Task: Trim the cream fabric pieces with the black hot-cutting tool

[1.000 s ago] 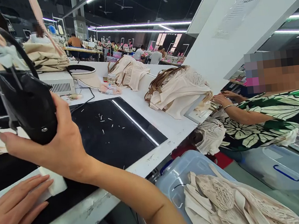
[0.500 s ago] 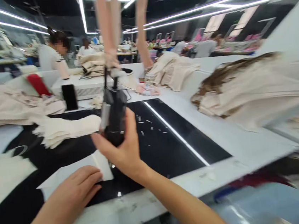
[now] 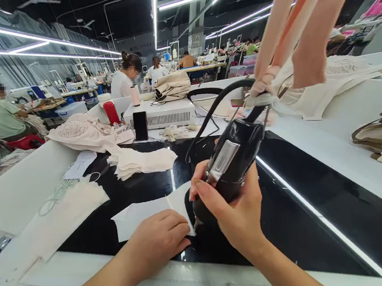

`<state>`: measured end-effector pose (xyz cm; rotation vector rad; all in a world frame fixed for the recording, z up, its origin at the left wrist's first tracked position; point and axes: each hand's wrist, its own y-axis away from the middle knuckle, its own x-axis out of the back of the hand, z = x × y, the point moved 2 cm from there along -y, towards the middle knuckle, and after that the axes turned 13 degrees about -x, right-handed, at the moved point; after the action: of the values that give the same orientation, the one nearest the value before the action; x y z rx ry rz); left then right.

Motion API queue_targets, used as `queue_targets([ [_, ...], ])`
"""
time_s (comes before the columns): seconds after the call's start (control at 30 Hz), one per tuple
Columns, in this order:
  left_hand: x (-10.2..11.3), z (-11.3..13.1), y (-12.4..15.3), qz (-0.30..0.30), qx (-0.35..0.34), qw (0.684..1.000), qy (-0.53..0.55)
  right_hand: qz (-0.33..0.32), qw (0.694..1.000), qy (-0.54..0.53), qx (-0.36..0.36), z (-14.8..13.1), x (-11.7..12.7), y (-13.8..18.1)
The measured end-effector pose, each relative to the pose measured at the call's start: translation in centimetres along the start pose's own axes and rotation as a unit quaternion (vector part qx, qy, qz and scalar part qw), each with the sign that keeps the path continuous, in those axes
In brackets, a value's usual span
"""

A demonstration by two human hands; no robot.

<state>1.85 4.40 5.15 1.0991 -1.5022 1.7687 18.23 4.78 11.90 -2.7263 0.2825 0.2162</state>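
Observation:
My right hand point(image 3: 234, 213) is wrapped round a black handheld cutting tool point(image 3: 232, 161), tilted with its lower end down on the black work surface point(image 3: 287, 214). Its black cord point(image 3: 214, 104) loops upward, and pink straps point(image 3: 287, 19) hang it from above. My left hand point(image 3: 160, 239) lies flat, fingers together, pressing a white fabric piece point(image 3: 140, 214) against the surface just left of the tool's tip. A stack of cream fabric pieces point(image 3: 141, 159) sits behind.
A white machine box point(image 3: 160, 112) with a phone point(image 3: 140, 125) leaning on it stands at the back. Cream garments point(image 3: 84, 131) pile at left, more point(image 3: 378, 137) at right. White cloth point(image 3: 58, 216) lies at near left. Other workers sit in the background.
My view swung left from the co-worker and bins back to the work surface. My right hand brought the tool down to the fabric piece; my left hand stayed on the fabric.

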Motion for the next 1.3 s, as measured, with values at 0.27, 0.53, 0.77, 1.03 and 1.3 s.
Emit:
queue_targets([
  [0.27,-0.7,-0.1,0.0,0.021,0.035,0.999,0.036,-0.015,1.0,-0.022,-0.006,0.2,0.5,0.8],
  [0.53,-0.5,-0.3,0.4,0.03,0.064,0.995,0.076,-0.016,0.999,-0.028,-0.007,0.4,0.1,0.7],
  [0.77,-0.7,-0.3,0.5,0.012,0.077,0.993,0.09,-0.017,1.0,-0.017,-0.003,0.6,0.0,0.7],
  [1.03,-0.7,-0.7,0.7,0.018,0.116,0.984,0.137,-0.017,1.0,-0.007,0.014,0.5,0.0,0.8],
  [1.3,-1.4,-1.5,0.1,-0.008,0.163,0.978,0.132,-0.014,1.0,-0.006,0.02,0.7,0.1,0.8],
])
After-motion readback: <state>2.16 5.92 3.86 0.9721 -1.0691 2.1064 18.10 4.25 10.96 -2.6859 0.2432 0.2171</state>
